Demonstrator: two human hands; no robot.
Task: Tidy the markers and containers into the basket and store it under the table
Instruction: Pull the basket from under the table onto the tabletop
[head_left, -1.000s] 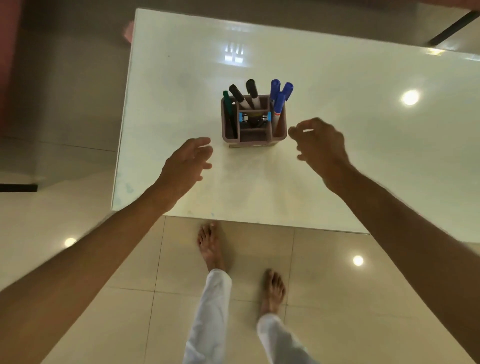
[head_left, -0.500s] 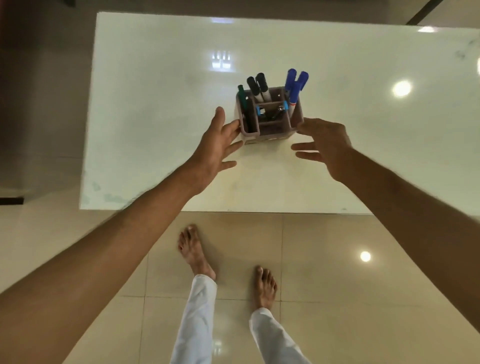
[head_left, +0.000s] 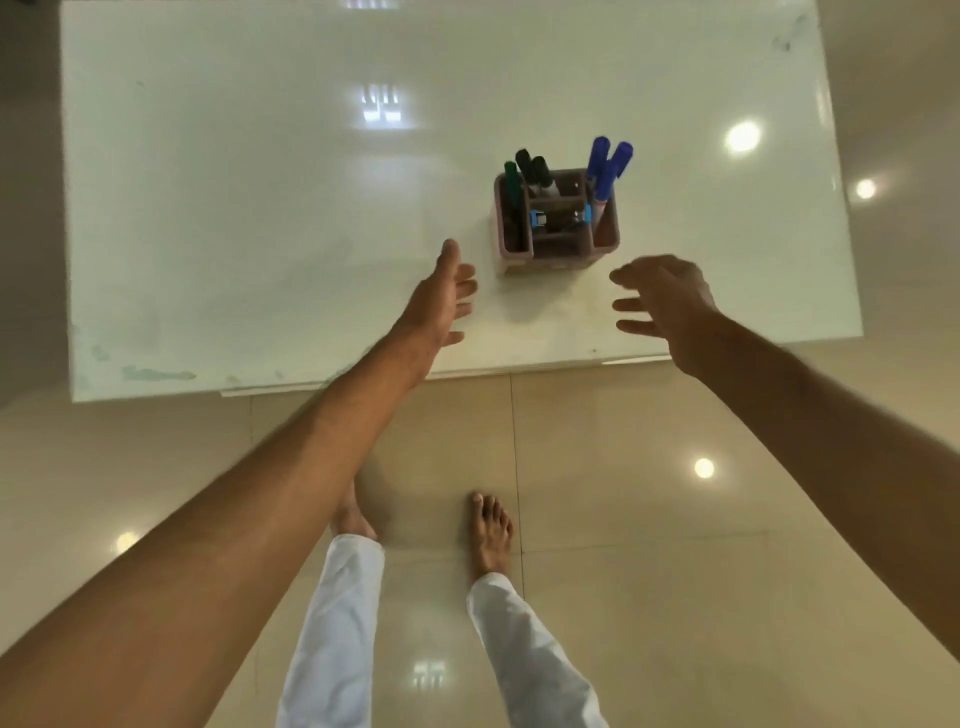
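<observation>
A small brown basket (head_left: 605, 244) with inner compartments stands upright on the white table (head_left: 260, 208), right of centre. Blue markers (head_left: 608, 163) lean out of its right compartment, black markers (head_left: 535, 169) and a green marker (head_left: 513, 182) stick up on its left. Small blue-tipped items lie in its middle compartment. My left hand (head_left: 441, 301) hovers open just below and left of the basket, not touching it. My right hand (head_left: 662, 296) is open with spread fingers, below and right of the basket, also apart from it.
The table's near edge (head_left: 467, 371) runs just behind my wrists. Below it lies a glossy beige tiled floor (head_left: 649, 545) with my bare feet and white trouser legs. Ceiling lights reflect on table and floor.
Both hands reached to the basket's sides half a second ago; now they have drawn back toward me and sit a little away from it. The view has shifted left, so the basket appears further right.
</observation>
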